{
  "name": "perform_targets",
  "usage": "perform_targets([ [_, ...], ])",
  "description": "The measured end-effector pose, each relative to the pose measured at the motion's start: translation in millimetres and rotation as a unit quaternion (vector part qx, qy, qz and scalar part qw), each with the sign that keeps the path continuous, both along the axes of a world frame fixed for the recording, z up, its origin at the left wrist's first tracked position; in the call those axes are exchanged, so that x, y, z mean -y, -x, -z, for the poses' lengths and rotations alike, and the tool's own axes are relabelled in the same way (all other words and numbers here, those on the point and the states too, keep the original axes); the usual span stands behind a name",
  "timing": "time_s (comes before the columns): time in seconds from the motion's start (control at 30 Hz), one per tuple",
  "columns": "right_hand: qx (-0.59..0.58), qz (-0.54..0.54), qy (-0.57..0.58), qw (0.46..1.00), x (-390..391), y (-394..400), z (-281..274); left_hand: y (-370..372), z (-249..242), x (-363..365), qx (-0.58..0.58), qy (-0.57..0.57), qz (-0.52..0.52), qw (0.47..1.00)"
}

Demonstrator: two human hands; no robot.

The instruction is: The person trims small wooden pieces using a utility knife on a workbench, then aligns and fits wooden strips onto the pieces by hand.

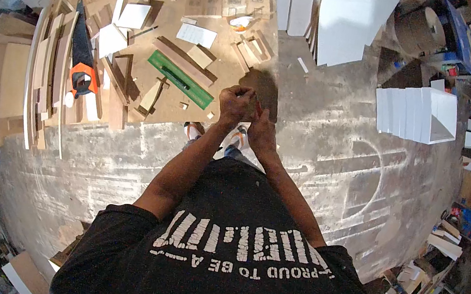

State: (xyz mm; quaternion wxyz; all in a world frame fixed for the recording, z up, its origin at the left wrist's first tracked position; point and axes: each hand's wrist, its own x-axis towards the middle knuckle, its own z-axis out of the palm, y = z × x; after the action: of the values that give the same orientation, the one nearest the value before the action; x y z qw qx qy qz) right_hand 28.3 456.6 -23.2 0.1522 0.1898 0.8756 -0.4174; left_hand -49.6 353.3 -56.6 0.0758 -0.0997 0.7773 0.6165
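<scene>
Standing over a dusty concrete floor (337, 140), the person brings both hands together in front of the chest. The left hand (235, 104) is closed around a small brown piece of board (251, 101), and the right hand (262, 128) pinches a thin orange-tipped tool (257, 107) against it; the tool is too small to identify. Just beyond the left hand lies a green cutting mat (180, 79) on a flat sheet of brown cardboard (160, 39), with a stack of white panels (418, 113) well off beyond the right hand. Fingers sit close to the tip, so a slip could likely nick the holding hand or drop the piece.
</scene>
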Motion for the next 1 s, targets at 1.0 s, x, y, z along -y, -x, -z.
perform_targets([
  [1.0, 0.039, -0.035, -0.059, 0.997, 0.2, 14.3, -0.4, 1.7, -13.2, 0.4, 0.031, 0.005, 0.013, 0.999],
])
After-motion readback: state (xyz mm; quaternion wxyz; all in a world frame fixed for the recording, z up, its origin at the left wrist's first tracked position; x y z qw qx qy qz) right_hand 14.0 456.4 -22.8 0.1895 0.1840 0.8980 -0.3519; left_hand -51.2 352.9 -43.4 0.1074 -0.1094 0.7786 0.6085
